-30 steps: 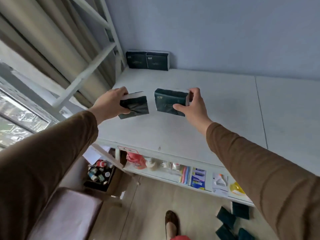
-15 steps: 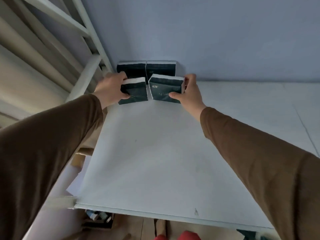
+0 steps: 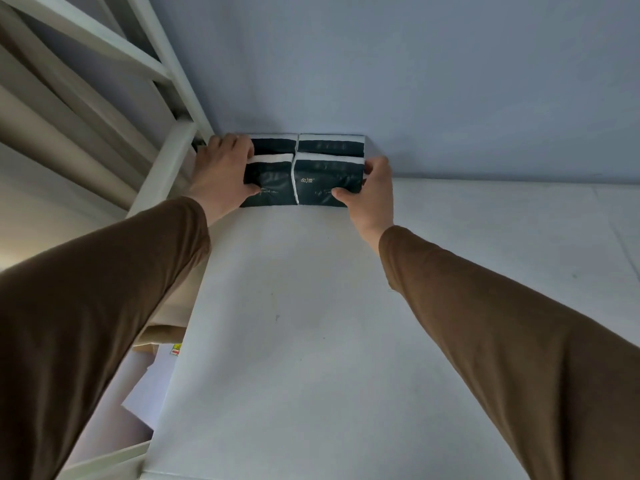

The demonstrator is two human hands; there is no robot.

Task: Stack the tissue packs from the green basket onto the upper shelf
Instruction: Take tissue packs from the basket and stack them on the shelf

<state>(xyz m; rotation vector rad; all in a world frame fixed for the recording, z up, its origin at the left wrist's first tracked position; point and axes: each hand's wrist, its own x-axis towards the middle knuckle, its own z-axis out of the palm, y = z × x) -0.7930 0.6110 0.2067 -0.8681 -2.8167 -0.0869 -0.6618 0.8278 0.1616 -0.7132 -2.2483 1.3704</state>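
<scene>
Two dark green tissue packs (image 3: 330, 147) stand side by side against the wall at the back left corner of the white upper shelf (image 3: 311, 323). My left hand (image 3: 221, 171) grips another dark pack (image 3: 272, 183) just in front of them. My right hand (image 3: 372, 192) grips a fourth pack (image 3: 320, 183) with pale lettering, right beside the left one. Both held packs touch each other and sit close against the back pair. The green basket is out of view.
A white shelf post and crossbars (image 3: 162, 57) rise at the left, with beige curtain (image 3: 52, 126) behind. The pale blue wall (image 3: 415, 81) closes the shelf's back. The shelf surface stretches wide to the right.
Both hands have carried their packs from the shelf's front to the back, up against the two packs at the wall. The view has tilted upward with them.
</scene>
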